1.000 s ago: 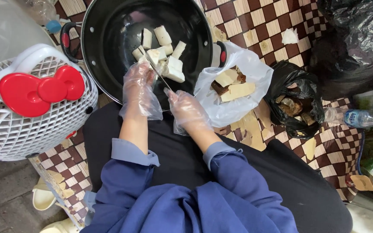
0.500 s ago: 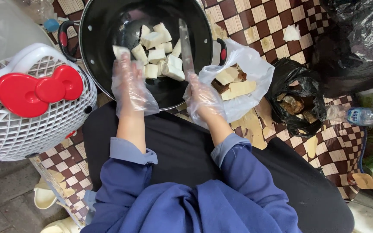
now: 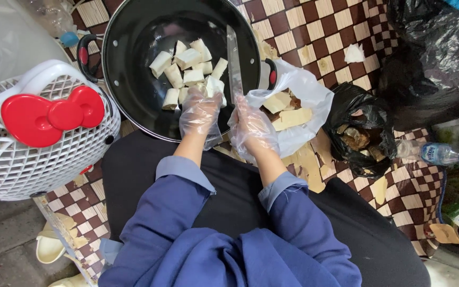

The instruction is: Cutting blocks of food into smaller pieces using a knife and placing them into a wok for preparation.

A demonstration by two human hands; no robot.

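Two hands: both in clear plastic gloves, held close together at the pan's near rim.
Right hand [image 3: 253, 126]: closed around the knife [image 3: 234, 61], blade reaching away over the pan [image 3: 128, 79].
Left hand [image 3: 200, 110]: fingers curled on a white piece; I cannot tell how firmly.
Done: a dozen or so cut pieces [image 3: 189, 69] lie just beyond my left fingers.
Left: uncut slabs [image 3: 288, 114] in the bag [image 3: 314, 95] right of my knife hand.
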